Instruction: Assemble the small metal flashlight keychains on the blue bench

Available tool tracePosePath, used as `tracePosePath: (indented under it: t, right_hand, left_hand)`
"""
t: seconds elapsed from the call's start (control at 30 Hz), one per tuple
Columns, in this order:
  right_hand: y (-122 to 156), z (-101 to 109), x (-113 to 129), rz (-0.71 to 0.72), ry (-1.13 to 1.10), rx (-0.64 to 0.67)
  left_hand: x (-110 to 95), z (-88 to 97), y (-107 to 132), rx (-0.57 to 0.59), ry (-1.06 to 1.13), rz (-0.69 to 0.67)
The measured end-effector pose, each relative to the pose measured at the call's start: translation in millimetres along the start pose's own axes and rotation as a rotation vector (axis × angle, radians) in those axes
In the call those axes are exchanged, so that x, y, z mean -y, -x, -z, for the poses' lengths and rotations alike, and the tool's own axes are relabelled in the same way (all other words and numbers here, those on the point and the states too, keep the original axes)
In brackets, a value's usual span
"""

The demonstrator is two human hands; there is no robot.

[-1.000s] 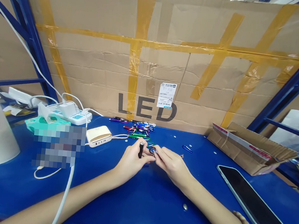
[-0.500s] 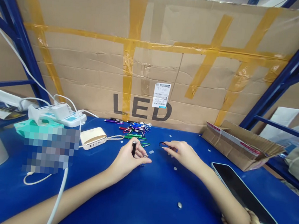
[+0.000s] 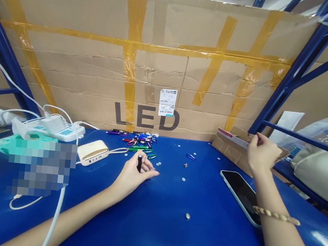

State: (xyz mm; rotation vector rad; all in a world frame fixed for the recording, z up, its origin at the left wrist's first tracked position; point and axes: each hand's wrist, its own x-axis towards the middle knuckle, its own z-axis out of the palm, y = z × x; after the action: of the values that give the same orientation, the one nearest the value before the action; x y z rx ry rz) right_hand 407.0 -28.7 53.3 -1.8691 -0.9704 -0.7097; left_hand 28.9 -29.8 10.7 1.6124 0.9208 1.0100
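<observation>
My left hand (image 3: 137, 171) is closed round a small black cylinder (image 3: 139, 162), which stands upright between the fingers; a shiny silver bit shows near the fingertips. My right hand (image 3: 262, 153) is raised over the right end of an open cardboard box (image 3: 231, 150), thumb and fingers pinched together; whatever they hold is hidden. Between the hands a blue carabiner (image 3: 191, 157) and a small metal part (image 3: 186, 165) lie on the blue table (image 3: 156, 230). Beyond my left hand are several slim coloured metal tubes (image 3: 141, 137) with carabiners. A silver oval piece (image 3: 187, 216) lies nearer me.
A phone (image 3: 240, 194) lies beside my right forearm. On the left are a cream power bank (image 3: 93, 152), a power strip (image 3: 64, 132) with white cables, and a teal item (image 3: 25, 144). A large taped carton (image 3: 98, 78) stands behind.
My right hand has let go of the carabiner, now on the table, and moved right to the cardboard box. My left hand keeps its hold. The view has turned right.
</observation>
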Motion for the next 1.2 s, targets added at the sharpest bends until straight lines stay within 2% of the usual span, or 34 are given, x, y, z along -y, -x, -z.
tracePosePath:
  t: [0.13,0.2,0.27,0.33,0.47,0.53,0.57,0.6,0.63,0.67,0.7,0.77,0.83,0.87,0.93,1.0,1.13,1.2]
  right_hand:
    - [-4,11,-2,-0.191,0.083,-0.160]
    - [-5,17,-4,-0.299,0.141,-0.199]
    - [-7,20,-9,-0.396,0.175,-0.152]
    - [-8,20,-14,-0.422,0.172,-0.073]
    - [-8,17,-9,-0.304,0.151,-0.008]
    - [-3,19,8,-0.167,0.057,0.005]
    - [1,22,20,-0.031,-0.077,0.007]
    - [8,26,35,0.086,-0.241,0.065]
    - [15,31,50,0.162,-0.393,0.208]
    - [25,36,65,0.254,-0.508,0.503]
    - [35,41,79,0.359,-0.575,0.878]
    - [57,49,102,0.464,-0.613,1.473]
    - [78,54,116,0.436,-0.614,1.875]
    - [86,54,120,0.409,-0.553,2.011]
    - [99,54,123,0.387,-0.419,2.116]
    - [106,53,124,0.392,-0.359,2.084]
    - [110,51,125,0.382,-0.444,2.041]
    - [109,47,124,0.388,-0.462,1.971]
  left_hand:
    - [2,0.2,0,0.005,0.009,-0.009]
    - [3,0.1,1,0.001,0.011,-0.017]
    - [3,-0.2,1,0.001,0.007,-0.019]
    - [1,-0.7,2,0.002,0.003,-0.014]
    - [-1,-0.9,2,0.000,0.000,-0.009]
    - [-1,-0.6,1,0.004,0.025,-0.003]
    - [-1,-0.5,1,0.008,0.047,0.005]
    - [-1,-0.3,0,0.014,0.072,0.014]
    - [-1,-0.3,0,0.021,0.094,0.023]
    - [-1,-0.3,-1,0.026,0.112,0.033]
    - [-1,-0.3,-1,0.029,0.122,0.043]
    - [-1,-0.2,-2,0.027,0.122,0.057]
    - [-1,0.0,-2,0.016,0.103,0.064]
    - [-1,0.1,-1,0.010,0.093,0.062]
    - [0,0.4,-1,-0.001,0.089,0.055]
    - [0,0.4,-1,-0.007,0.113,0.046]
    - [0,0.3,-2,-0.009,0.165,0.027]
    - [0,0.7,-2,-0.010,0.173,0.026]
